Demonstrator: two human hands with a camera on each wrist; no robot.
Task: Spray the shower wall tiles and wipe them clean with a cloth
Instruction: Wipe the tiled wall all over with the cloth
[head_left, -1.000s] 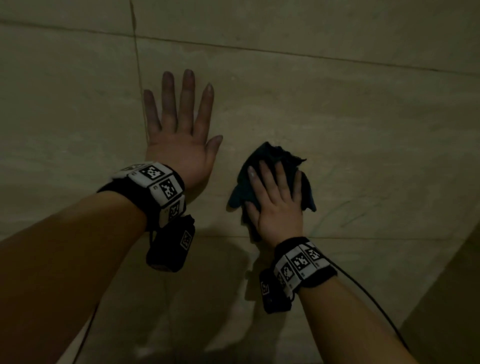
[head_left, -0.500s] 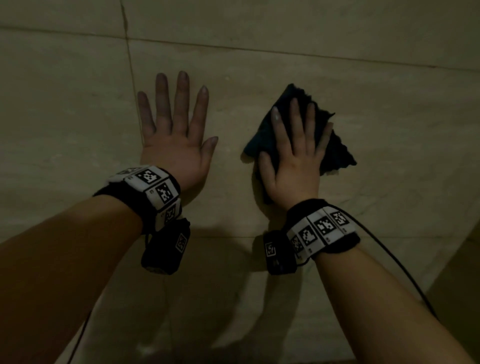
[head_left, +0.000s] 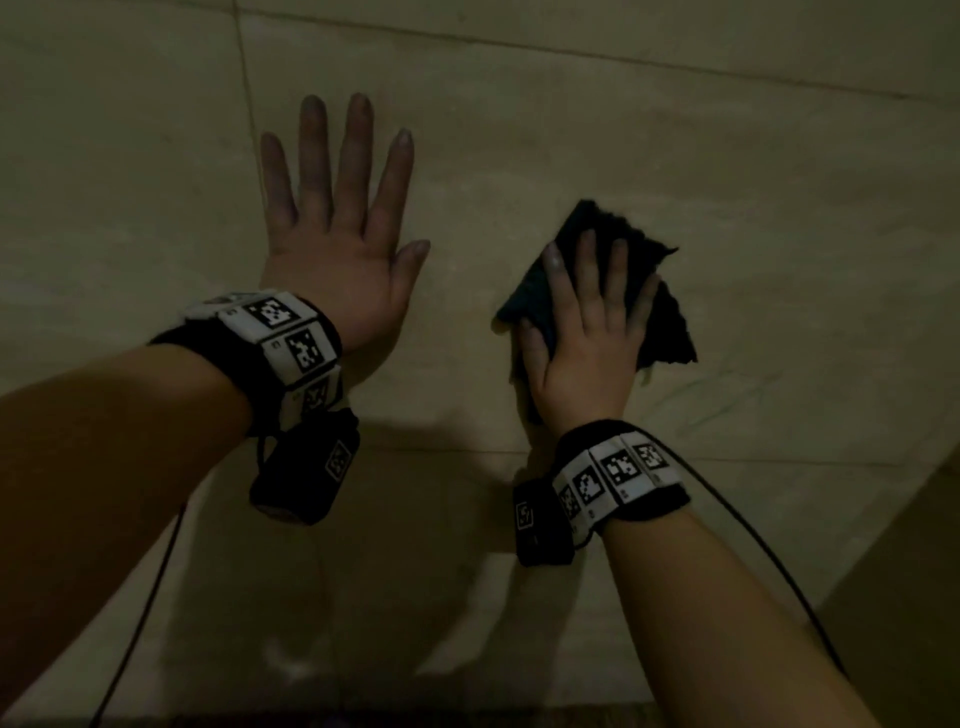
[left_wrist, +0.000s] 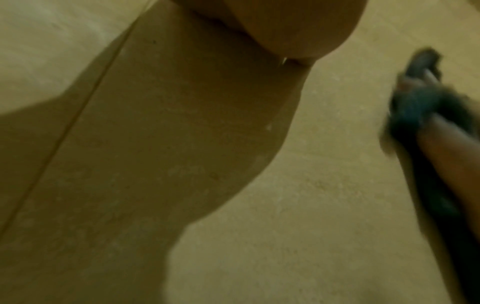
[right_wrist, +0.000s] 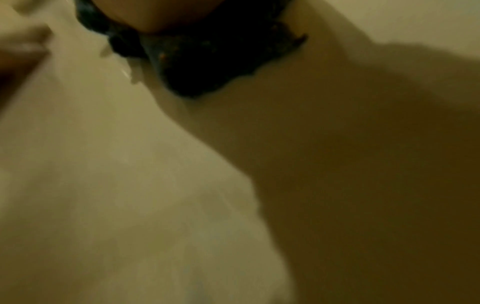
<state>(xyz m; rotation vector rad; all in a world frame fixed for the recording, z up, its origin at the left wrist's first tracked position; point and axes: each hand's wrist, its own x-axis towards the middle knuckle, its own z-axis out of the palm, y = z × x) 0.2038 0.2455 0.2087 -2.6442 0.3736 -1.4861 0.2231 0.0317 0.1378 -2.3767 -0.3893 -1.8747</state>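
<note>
Large beige wall tiles fill the head view in dim light. My right hand lies flat with straight fingers on a dark crumpled cloth, pressing it against the tile. The cloth bunches under the palm in the right wrist view, and it appears blurred as the cloth at the right of the left wrist view. My left hand is spread flat on the wall tile, holding nothing. No spray bottle is in view.
Grout lines run vertically left of my left hand and horizontally below both wrists. A darker adjoining surface meets the wall at the lower right. Cables hang from both wrist bands.
My right hand slid the cloth up and to the right across the tile, then back down a little. My left hand stayed spread on the wall.
</note>
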